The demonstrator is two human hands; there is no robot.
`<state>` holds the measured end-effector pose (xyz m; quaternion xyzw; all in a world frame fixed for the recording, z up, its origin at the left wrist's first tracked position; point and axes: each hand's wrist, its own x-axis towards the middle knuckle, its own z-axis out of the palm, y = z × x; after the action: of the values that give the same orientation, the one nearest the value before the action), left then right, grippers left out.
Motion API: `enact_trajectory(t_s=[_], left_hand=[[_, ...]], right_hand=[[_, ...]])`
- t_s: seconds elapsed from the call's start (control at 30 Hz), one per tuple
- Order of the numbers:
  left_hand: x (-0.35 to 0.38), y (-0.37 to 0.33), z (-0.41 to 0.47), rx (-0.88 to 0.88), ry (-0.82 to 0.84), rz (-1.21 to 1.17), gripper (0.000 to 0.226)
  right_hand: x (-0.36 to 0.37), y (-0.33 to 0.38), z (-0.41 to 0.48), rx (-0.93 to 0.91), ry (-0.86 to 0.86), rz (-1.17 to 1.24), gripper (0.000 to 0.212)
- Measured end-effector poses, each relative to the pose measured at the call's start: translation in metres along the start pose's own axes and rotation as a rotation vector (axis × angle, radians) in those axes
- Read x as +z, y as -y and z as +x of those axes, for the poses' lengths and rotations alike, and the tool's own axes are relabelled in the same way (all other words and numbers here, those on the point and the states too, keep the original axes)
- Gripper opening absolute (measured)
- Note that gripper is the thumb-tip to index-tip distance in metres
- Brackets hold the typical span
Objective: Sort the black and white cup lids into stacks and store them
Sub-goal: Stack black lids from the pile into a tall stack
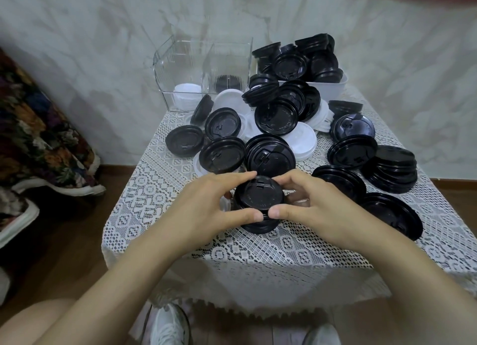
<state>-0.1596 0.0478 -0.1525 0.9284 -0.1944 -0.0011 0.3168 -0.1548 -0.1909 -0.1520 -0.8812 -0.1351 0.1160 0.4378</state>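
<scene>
White shoes (pixel 169 324) sit below the bench (pixel 258 251), lace-covered, set against a marbled wall (pixel 103 22) on a wooden floor (pixel 77 241). Open lace shows along its near edge (loose lids (pixel 276 115) crowd the far half). The left hand (pixel 206 205) and right hand (pixel 317 205) curl their fingers (pixel 247 175) round a stack of black lids (pixel 259 197), glossy and ridged, mid-bench.

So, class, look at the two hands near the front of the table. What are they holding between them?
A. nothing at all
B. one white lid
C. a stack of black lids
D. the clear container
C: the left hand and the right hand each pinch the sides of a stack of black lids over the lace cloth.
</scene>
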Motion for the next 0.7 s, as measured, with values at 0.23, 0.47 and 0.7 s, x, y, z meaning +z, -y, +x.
enact_trajectory(t_s=[0.23,0.47,0.7], left_hand=[[-0.001,-0.002,0.000,0.011,0.017,0.068,0.076],[-0.018,0.008,0.002,0.028,-0.237,-0.005,0.065],[-0.045,0.079,0.044,-0.313,-0.433,0.306,0.044]], right_hand=[[0.002,0.003,-0.006,-0.008,0.007,0.012,0.037],[0.016,0.007,-0.008,-0.034,-0.034,-0.108,0.072],[0.014,0.007,-0.008,-0.009,-0.051,-0.101,0.072]])
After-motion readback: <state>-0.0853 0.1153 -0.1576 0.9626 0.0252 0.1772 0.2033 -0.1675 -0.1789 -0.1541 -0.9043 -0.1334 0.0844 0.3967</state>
